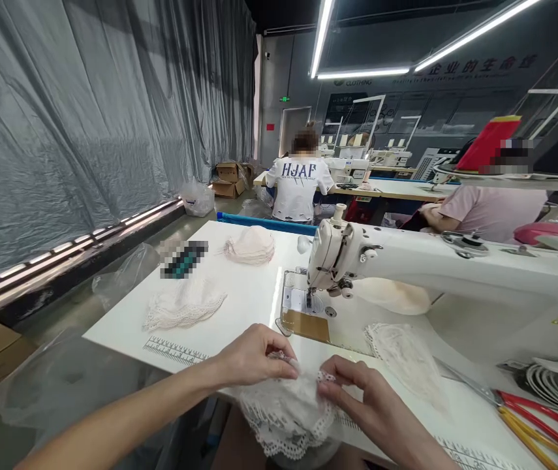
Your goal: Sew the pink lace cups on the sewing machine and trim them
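White scalloped lace piece [286, 408], crumpled, pinched between both hands

white scalloped lace piece [286, 408] with an openwork edge lies on a white table [249, 300], beside a cream-white sewing machine [406, 258] with a tan patch on its bed. pale pink cups [250, 247] are stacked farther back. red and yellow handled scissors [538, 418] lie on the right; grey plastic sheeting [87, 111] covers the left wall.

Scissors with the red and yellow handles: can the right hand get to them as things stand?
Probably yes. The scissors lie uncovered on the table just right of the right hand, nothing between them, but both hands are pinching the lace piece, so it would have to let go first.
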{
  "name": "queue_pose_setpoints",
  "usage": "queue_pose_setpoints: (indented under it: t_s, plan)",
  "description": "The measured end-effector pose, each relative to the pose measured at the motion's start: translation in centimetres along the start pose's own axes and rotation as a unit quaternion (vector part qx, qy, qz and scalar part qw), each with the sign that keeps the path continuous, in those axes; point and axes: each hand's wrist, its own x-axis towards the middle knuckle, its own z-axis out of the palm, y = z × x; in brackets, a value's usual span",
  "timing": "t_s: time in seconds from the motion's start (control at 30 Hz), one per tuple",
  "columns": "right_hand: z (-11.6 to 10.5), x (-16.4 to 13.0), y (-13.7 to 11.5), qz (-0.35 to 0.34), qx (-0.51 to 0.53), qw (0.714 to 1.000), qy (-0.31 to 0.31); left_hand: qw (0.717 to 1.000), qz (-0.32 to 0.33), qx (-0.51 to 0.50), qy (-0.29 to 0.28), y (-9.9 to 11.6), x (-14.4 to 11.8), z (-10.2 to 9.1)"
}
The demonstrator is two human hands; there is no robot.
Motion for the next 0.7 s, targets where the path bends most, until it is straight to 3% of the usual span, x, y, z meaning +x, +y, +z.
queue_pose_setpoints:
  t_s: [0.2,0.43,0.57,0.7]
  plan:
    - [-0.4,-0.9,-1.5,-0.033,0.003,0.999,0.014,0.998,0.004,-0.030,0.046,-0.5,-1.2,0.7]
    - [0.1,-0.7,-2.3,-0.035,0.046,0.998,0.008,0.965,-0.069,-0.238,0.081,-1.8,-2.3,1.4]
    - [0.9,0.1,-1.9,-0.030,0.043,0.999,0.003,0.962,-0.059,-0.241,0.110,-2.0,-2.4,0.8]
    - [1.9,1.0,-1.0,-0.022,0.044,0.998,0.046,0.970,-0.059,-0.203,0.122,-2.1,-1.7,-0.3]
